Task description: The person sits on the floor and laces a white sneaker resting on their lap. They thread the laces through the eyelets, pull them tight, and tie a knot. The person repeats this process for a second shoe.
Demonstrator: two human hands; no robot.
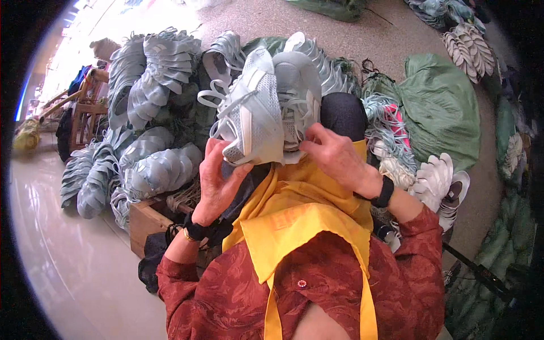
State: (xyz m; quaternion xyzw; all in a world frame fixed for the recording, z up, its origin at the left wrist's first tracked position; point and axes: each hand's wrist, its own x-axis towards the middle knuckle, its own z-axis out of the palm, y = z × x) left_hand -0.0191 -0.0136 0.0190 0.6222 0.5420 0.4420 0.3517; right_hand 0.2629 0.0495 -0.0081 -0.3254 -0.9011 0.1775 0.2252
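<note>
Over my lap lie two pale grey-blue mesh shoe uppers with laces. The left shoe upper (255, 119) has its heel end toward me, and my left hand (215, 184) is closed on the lower left of that end. Beside it, the right shoe upper (297, 76) touches the first one along its side. My right hand (340, 161) pinches the lower right edge near its heel end, fingers bent together. The fingertips of both hands are partly hidden by the material. A yellow apron (306, 226) covers my lap under the uppers.
Stacks of nested grey-blue uppers (161, 73) stand at the left, by a wooden box (144, 226). On the right are a green sack (442, 107), tangled laces (391, 133) and white uppers (433, 181). A wooden chair (88, 116) is farther left.
</note>
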